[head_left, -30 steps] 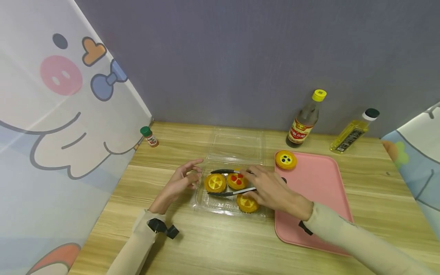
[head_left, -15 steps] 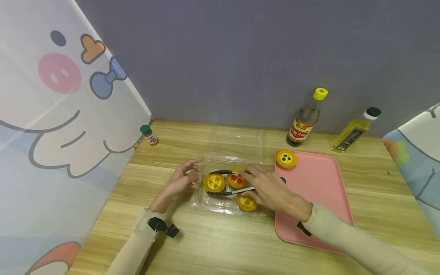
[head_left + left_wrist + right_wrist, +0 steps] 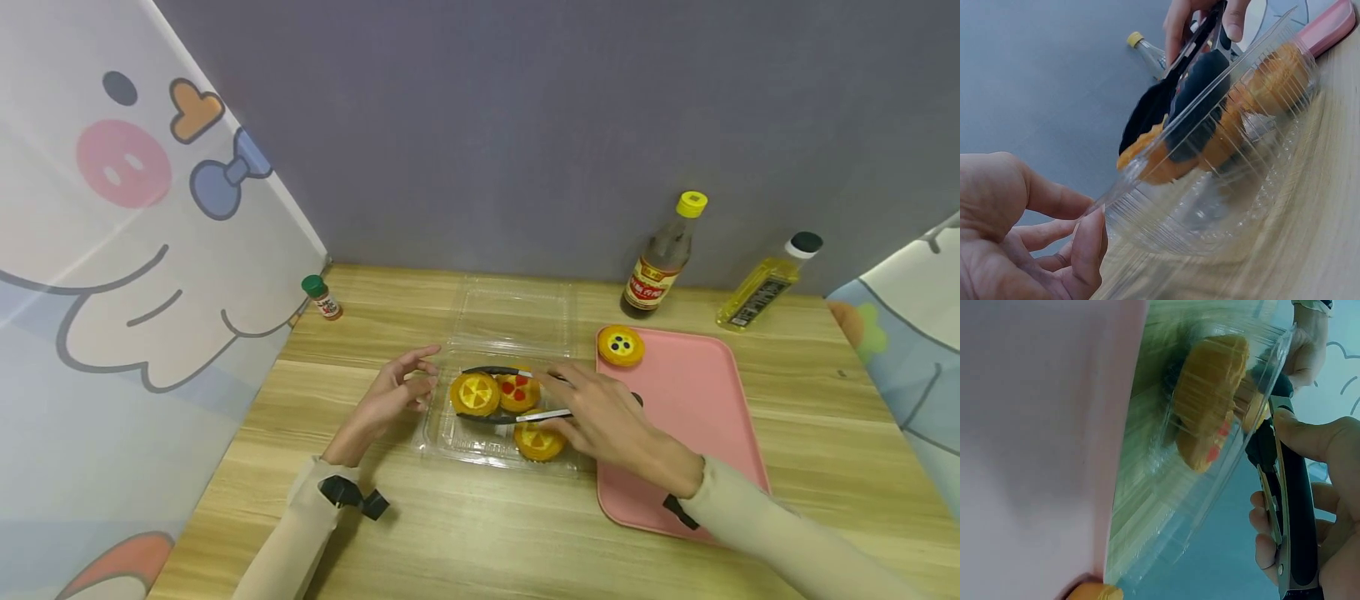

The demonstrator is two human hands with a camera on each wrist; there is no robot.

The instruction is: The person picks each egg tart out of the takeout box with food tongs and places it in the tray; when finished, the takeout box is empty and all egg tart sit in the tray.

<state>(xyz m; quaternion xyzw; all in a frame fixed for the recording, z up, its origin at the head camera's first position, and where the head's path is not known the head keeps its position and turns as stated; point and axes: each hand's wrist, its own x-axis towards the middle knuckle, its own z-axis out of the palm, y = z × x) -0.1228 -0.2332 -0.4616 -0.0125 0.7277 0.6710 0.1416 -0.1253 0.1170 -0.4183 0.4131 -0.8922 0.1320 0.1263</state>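
Note:
My right hand (image 3: pixel 611 417) grips black-and-silver tongs (image 3: pixel 487 419), whose tips lie on either side of a yellow-topped egg tart (image 3: pixel 476 394). In the left wrist view, that tart (image 3: pixel 1147 156) sits between the tong heads at about rim height of the clear plastic container (image 3: pixel 1179 212). Beside it in the container is a tart with red pieces (image 3: pixel 517 390), and another yellow-topped tart (image 3: pixel 536 442) lies nearer the front. With thumb and fingertips my left hand (image 3: pixel 393 389) pinches the container's left edge, as the left wrist view shows.
Right of the container lies a pink tray (image 3: pixel 682 408) with a blueberry-dotted tart (image 3: pixel 621 345) at its back left corner. Behind stand a dark sauce bottle (image 3: pixel 652 279) and an oil bottle (image 3: pixel 761 292). A small green-capped shaker (image 3: pixel 324 298) stands at the back left.
The tongs and the left tart have shifted slightly right and up, close against the red-topped one. My right hand has moved a little right; my left hand stays at the container's edge.

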